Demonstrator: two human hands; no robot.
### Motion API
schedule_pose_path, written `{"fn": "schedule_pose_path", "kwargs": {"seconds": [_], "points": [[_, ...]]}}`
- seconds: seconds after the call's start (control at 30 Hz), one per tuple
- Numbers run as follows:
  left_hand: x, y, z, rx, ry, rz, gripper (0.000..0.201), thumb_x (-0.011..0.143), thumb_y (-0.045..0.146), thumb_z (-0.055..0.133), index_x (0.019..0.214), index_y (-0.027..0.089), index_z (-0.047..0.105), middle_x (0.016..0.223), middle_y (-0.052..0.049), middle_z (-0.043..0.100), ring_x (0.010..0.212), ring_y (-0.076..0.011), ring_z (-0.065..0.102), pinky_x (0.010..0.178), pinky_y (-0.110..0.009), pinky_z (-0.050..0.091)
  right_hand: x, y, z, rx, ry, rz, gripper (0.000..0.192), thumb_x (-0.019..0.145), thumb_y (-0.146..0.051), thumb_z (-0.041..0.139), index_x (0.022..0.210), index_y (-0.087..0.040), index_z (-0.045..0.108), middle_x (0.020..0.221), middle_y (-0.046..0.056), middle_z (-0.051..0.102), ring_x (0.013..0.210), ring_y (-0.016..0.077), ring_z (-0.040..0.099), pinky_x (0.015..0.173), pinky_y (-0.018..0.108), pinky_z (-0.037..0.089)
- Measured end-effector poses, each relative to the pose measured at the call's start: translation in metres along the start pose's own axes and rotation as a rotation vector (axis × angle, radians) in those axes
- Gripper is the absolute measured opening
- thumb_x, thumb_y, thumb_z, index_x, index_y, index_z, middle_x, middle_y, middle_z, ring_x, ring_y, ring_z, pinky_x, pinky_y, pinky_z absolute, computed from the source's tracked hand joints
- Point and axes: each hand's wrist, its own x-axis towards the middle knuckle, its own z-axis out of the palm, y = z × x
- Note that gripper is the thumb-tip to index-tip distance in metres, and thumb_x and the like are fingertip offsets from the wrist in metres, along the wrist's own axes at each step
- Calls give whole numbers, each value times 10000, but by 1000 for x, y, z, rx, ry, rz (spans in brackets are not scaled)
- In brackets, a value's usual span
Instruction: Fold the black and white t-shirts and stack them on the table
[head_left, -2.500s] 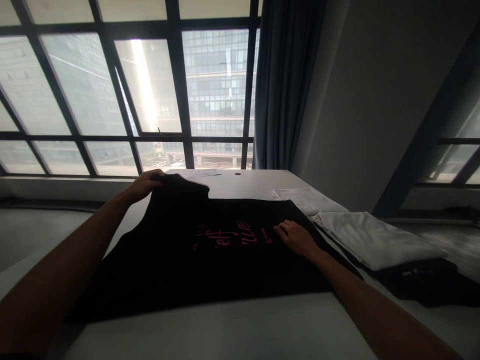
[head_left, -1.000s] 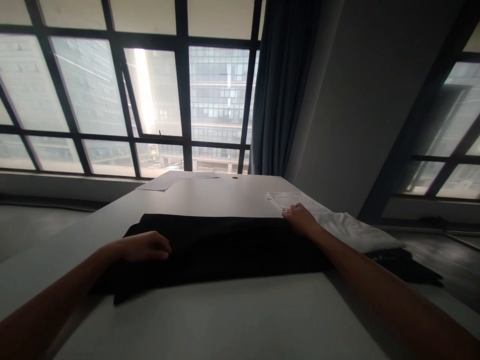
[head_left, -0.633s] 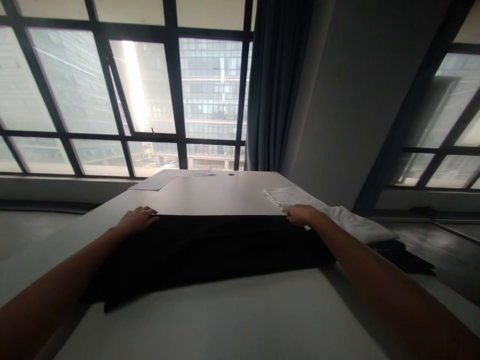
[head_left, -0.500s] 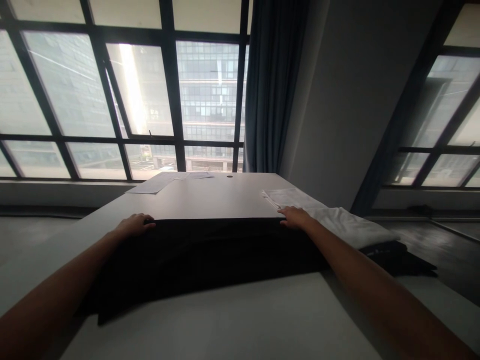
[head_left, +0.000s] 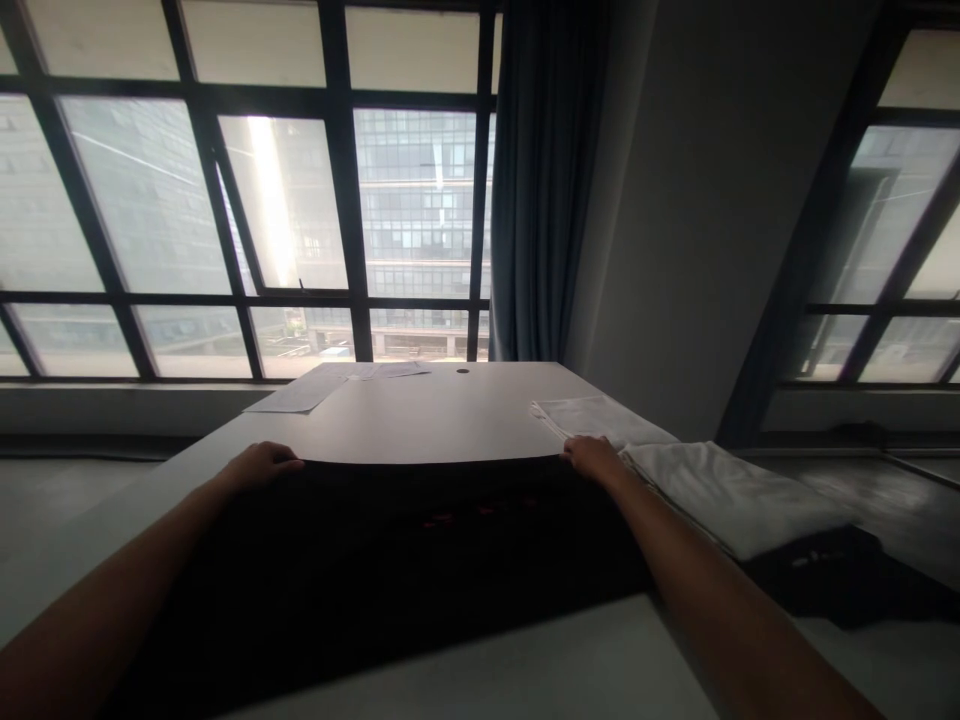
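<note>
A black cloth garment (head_left: pixel 405 570), whose exact kind I cannot make out, is stretched between my two hands above the white table (head_left: pixel 420 415). Small red marks show on its upper right part. At the far left corner my left hand (head_left: pixel 262 465) pinches the garment's edge. My right hand (head_left: pixel 592 458) grips the far right corner, fingers closed on it. The far edge runs nearly straight from hand to hand. Beside my right forearm lies a folded white cloth (head_left: pixel 727 495), with a dark cloth with pale marks (head_left: pixel 832 570) partly under it.
Sheets of paper (head_left: pixel 300 393) lie at the table's far left. A small round hole (head_left: pixel 463 371) sits near its far edge. Beyond are large windows (head_left: pixel 285 210), a blue curtain (head_left: pixel 536 200) and a grey column (head_left: pixel 682 220).
More of the black garment is spread toward me, and red marks now show on it. The view has tilted up slightly. Both hands keep their hold at the far corners.
</note>
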Motion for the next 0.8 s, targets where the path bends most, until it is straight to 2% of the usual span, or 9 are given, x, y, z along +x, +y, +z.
{"fn": "schedule_pose_path", "kwargs": {"seconds": [0.1,0.17,0.2,0.27,0.37,0.43,0.5,0.6,0.8], "points": [[-4,13,7,194,43,15,513,793,578,460,983,212,766,1095,-124,732,1051,-341,652,878,-427,492,-7,-20,2,8,82,-27,366,976,-272,410,1181,-134,681,1236,189,653,1150,329,589,981,486,405],[-13,27,11,296,89,29,535,830,532,429,1100,192,742,1218,-156,683,1151,-378,598,934,-497,457,-17,-29,3,98,122,-150,438,980,-375,411,1308,-170,617,1347,164,595,1244,313,532,1047,470,377],[-20,33,15,307,90,28,571,852,533,402,1188,186,708,1277,-164,653,1191,-384,574,955,-516,442,-24,-31,5,156,104,-230,496,972,-449,418,1369,-195,573,1408,145,554,1296,302,493,1085,460,354],[-37,41,27,255,18,5,673,889,589,337,1376,193,581,1403,-165,571,1260,-379,532,989,-527,423,-36,-31,13,253,-14,-342,622,956,-576,384,1471,-236,464,1529,109,433,1399,291,389,1153,475,283],[-66,36,53,180,-99,-58,785,888,692,285,1518,236,392,1563,-151,385,1399,-394,384,1034,-584,369,-50,-23,27,316,-170,-345,720,949,-669,270,1548,-272,319,1626,71,242,1491,297,209,1193,561,153],[-80,24,68,173,-92,-54,784,895,698,276,1541,257,337,1611,-136,280,1467,-403,245,1053,-650,307,-53,-18,34,335,-191,-335,751,938,-701,241,1562,-285,275,1641,54,183,1507,294,140,1197,577,113],[-87,13,77,154,-57,-7,748,918,670,266,1547,269,314,1620,-125,248,1488,-387,188,1075,-675,256,-52,-16,37,343,-190,-331,764,927,-721,238,1563,-299,267,1643,41,174,1511,292,117,1198,580,100],[-80,7,76,125,-45,23,729,935,646,258,1554,261,292,1625,-115,227,1495,-368,180,1105,-672,213,-49,-17,36,344,-180,-318,760,926,-721,238,1559,-303,279,1641,38,183,1510,291,120,1198,584,85],[-37,14,66,112,-96,22,755,921,673,250,1551,261,299,1633,-87,206,1502,-336,169,1148,-593,212,-44,-28,32,303,-149,-274,706,958,-663,232,1550,-285,304,1634,42,216,1504,279,167,1189,583,134]]}}
